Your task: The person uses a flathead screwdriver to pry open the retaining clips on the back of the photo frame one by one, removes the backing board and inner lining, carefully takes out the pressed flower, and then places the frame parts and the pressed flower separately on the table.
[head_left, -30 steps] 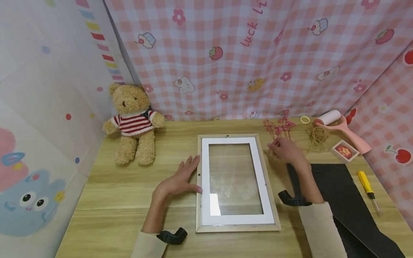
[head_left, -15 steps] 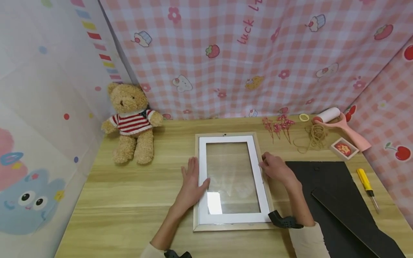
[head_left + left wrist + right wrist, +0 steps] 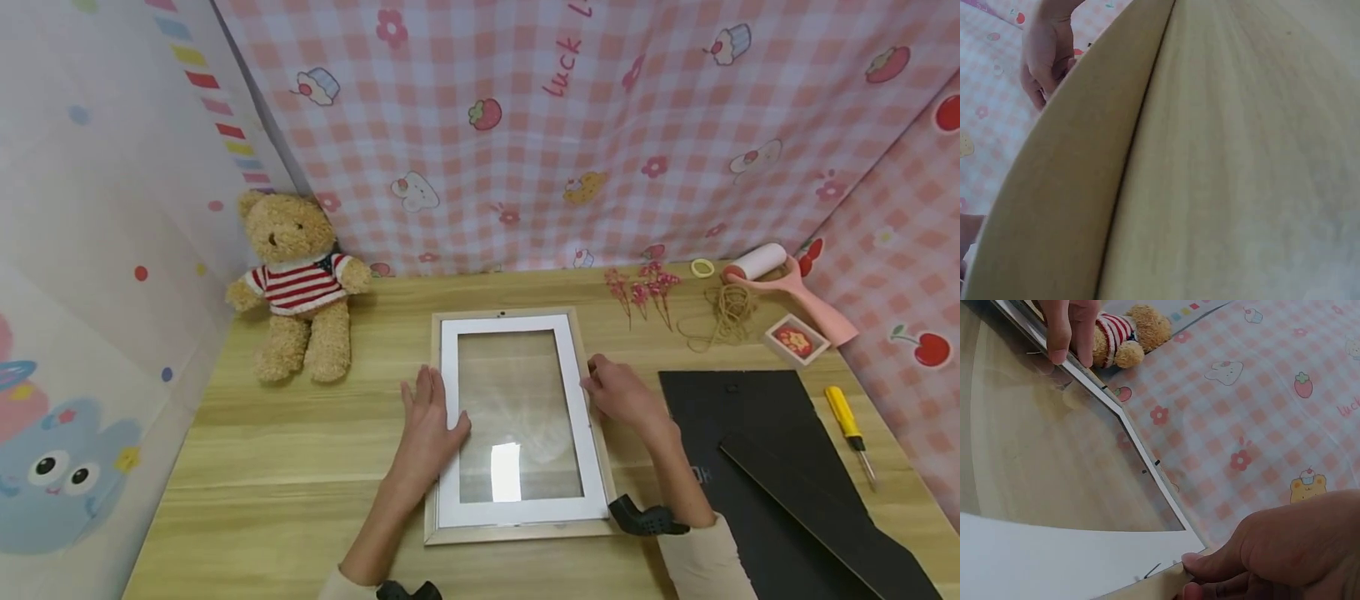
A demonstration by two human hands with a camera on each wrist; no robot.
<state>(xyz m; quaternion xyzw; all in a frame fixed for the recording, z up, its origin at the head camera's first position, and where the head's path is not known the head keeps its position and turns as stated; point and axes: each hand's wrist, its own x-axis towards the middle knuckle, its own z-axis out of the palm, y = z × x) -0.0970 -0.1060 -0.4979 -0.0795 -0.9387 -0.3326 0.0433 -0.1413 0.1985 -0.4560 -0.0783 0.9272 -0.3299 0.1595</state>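
Note:
A light wooden picture frame (image 3: 525, 534) lies flat on the table, holding a white mat (image 3: 448, 375) and clear glass (image 3: 517, 400). My left hand (image 3: 427, 433) rests on its left side, fingers straight along the border and thumb reaching over the mat to the glass. On the opposite side my right hand (image 3: 622, 398) pinches the frame's right rail. Seen from the right wrist, the thumb (image 3: 1213, 562) presses on the wooden edge while the other fingers curl below it. The left wrist view shows mostly wooden tabletop (image 3: 1222, 156).
Black backing board (image 3: 750, 400) with a hinged stand lies to the right, beside a yellow screwdriver (image 3: 846, 417). Pink dried flowers (image 3: 652, 287), twine (image 3: 727, 315), a small box (image 3: 797, 340) and a pink-handled roller (image 3: 817, 312) sit behind. A teddy bear (image 3: 300, 283) sits back left.
My right hand has come from beside the dried flowers down to the frame's right rail. The left hand has shifted further onto the left border. The head view has moved slightly.

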